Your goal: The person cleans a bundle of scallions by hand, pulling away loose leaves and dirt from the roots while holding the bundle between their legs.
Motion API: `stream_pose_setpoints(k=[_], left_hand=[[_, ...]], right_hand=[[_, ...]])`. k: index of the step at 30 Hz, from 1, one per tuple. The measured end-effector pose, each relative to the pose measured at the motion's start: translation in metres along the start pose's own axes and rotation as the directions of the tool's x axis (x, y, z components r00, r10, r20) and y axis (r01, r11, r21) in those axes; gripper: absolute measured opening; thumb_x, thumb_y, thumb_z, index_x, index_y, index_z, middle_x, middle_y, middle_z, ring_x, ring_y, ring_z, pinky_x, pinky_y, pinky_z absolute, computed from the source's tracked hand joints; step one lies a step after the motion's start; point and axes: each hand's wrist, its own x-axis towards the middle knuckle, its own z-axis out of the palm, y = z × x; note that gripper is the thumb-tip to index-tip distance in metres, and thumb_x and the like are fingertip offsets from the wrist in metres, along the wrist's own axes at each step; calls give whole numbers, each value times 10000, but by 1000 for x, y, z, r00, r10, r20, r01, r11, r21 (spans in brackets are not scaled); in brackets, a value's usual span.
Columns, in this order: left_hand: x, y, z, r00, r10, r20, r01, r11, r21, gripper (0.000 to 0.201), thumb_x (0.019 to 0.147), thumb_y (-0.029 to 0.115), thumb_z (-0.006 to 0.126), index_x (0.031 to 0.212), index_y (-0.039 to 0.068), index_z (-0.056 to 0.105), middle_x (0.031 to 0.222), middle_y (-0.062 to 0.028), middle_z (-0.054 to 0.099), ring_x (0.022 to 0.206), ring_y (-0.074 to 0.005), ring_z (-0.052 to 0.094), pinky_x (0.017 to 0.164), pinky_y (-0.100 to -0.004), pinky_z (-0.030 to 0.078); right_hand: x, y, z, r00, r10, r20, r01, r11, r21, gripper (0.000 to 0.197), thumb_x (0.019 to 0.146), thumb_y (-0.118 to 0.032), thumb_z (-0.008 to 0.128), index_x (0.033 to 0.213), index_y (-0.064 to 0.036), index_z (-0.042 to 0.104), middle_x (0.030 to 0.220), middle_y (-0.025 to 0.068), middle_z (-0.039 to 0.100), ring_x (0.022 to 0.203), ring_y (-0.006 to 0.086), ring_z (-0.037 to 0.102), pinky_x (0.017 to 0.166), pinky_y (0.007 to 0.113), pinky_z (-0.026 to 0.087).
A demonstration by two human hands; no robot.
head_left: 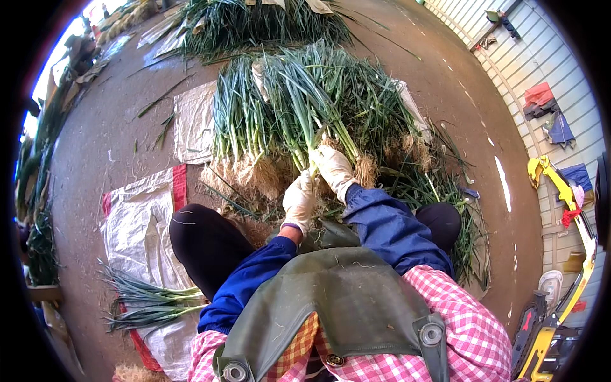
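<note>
My left hand [299, 200], in a cream work glove, is closed around the lower end of a green onion [308, 135]. Its long leaves point away from me over the heap. My right hand [334, 169], gloved alike, presses beside it with bent fingers on the same stalk; the exact grip is partly hidden. Just beyond both hands lies a big heap of green onions [245, 105], white stems and shaggy roots [258, 175] toward me. A root clump [365, 170] sticks out right of my right hand.
At left, a bunch of trimmed-looking green onions [156, 299] lies on a white woven sack [143, 232] with red edging. Another heap [267, 28] is farther off. Loose leaves [468, 248] lie by my right knee. A yellow metal arm [573, 254] stands near the wall.
</note>
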Motion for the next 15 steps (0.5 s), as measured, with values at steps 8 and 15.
stream_pose_setpoints(k=[8, 15], left_hand=[[13, -7, -9, 944, -311, -109, 242, 878, -413, 395, 968, 421, 439, 925, 81, 636, 676, -3, 575, 499, -138, 486, 491, -273, 430], [7, -6, -13, 945, -325, -24, 294, 883, -366, 525, 978, 477, 368, 909, 58, 677, 575, 13, 541, 402, -105, 435, 390, -247, 393]], right_hand=[[-48, -14, -12, 985, -98, 139, -71, 506, 860, 181, 960, -180, 523, 1034, -42, 616, 852, 11, 661, 694, 73, 608, 619, 200, 487], [-77, -28, -89, 950, -265, 167, -137, 128, 982, 343, 920, -293, 580, 1114, -10, 588, 819, 70, 656, 645, 142, 611, 643, 269, 516]])
